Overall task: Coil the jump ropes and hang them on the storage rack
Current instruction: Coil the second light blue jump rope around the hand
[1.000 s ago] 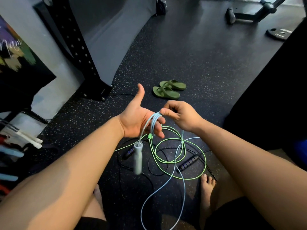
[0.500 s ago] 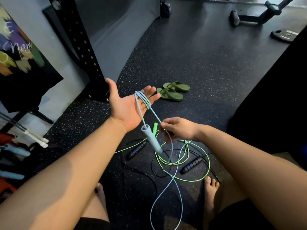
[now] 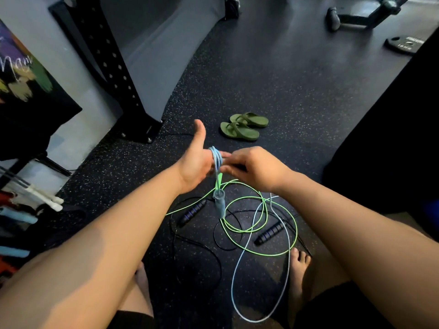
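The left hand (image 3: 197,162) is open, thumb up and fingers straight, and several loops of the blue jump rope (image 3: 216,157) lie around those fingers. The right hand (image 3: 256,169) touches the left fingertips with curled fingers that pinch the same rope. The blue handle (image 3: 219,206) hangs just below the loops. The free part of the rope falls to the floor to the right of this handle. Under the handle lies the green jump rope (image 3: 261,224), loose on the floor. Two black handles (image 3: 192,212) lie either side of it. Beyond the handle lie green sandals (image 3: 242,127).
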The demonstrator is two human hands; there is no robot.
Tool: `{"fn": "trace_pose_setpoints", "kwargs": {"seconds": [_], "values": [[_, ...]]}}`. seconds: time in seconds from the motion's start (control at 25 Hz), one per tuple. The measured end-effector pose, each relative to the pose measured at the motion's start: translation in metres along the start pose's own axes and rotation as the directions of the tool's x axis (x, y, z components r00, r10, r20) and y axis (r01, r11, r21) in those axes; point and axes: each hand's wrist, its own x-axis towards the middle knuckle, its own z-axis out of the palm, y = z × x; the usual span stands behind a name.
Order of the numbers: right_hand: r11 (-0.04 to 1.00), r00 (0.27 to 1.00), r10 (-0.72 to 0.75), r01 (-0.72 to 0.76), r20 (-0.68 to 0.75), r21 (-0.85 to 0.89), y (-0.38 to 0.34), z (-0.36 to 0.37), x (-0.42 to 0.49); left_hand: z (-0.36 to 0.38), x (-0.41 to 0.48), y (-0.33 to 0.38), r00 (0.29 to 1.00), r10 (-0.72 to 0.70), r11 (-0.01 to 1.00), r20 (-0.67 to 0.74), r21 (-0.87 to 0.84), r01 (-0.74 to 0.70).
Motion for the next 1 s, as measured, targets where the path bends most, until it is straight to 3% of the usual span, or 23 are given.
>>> {"fn": "trace_pose_setpoints", "kwargs": {"seconds": [0.08, 0.2, 0.36, 0.48, 0.64, 0.76, 0.88, 1.0], "values": [[1.0, 0.998, -0.001, 0.003, -0.057, 0.03, 0.004, -0.008, 0.001, 0.006, -0.001, -0.001, 0.988, -0.074, 0.993, 0.133, 0.098, 0.061], [0.997, 0.993, 0.049, -0.042, -0.106, 0.065, 0.01, -0.015, 0.0, 0.014, -0.004, 0.0, 0.971, -0.141, 0.986, 0.193, 0.118, 0.12], [0.953, 0.969, 0.232, -0.208, -0.087, 0.222, 0.019, -0.015, -0.006, 0.013, -0.009, 0.006, 0.965, -0.127, 0.991, 0.23, -0.008, 0.133], [0.896, 0.931, 0.362, -0.335, -0.041, 0.292, 0.024, -0.011, -0.01, 0.013, -0.017, 0.014, 0.974, -0.016, 0.975, 0.226, -0.212, 0.066], [0.846, 0.902, 0.431, -0.405, 0.002, 0.346, 0.02, 0.003, -0.01, 0.01, -0.028, 0.02, 0.979, 0.142, 0.853, 0.145, -0.52, -0.047], [0.787, 0.884, 0.437, -0.465, 0.168, 0.405, 0.013, 0.019, -0.008, 0.011, -0.032, 0.021, 0.971, 0.239, 0.747, 0.011, -0.641, -0.177], [0.772, 0.866, 0.403, -0.496, 0.296, 0.398, 0.006, 0.027, -0.007, 0.008, -0.031, 0.023, 0.944, 0.303, 0.663, -0.131, -0.682, -0.308], [0.876, 0.9, 0.332, -0.405, 0.284, 0.26, 0.0, 0.017, -0.004, 0.0, -0.025, 0.022, 0.92, 0.293, 0.663, -0.261, -0.638, -0.392]]}}
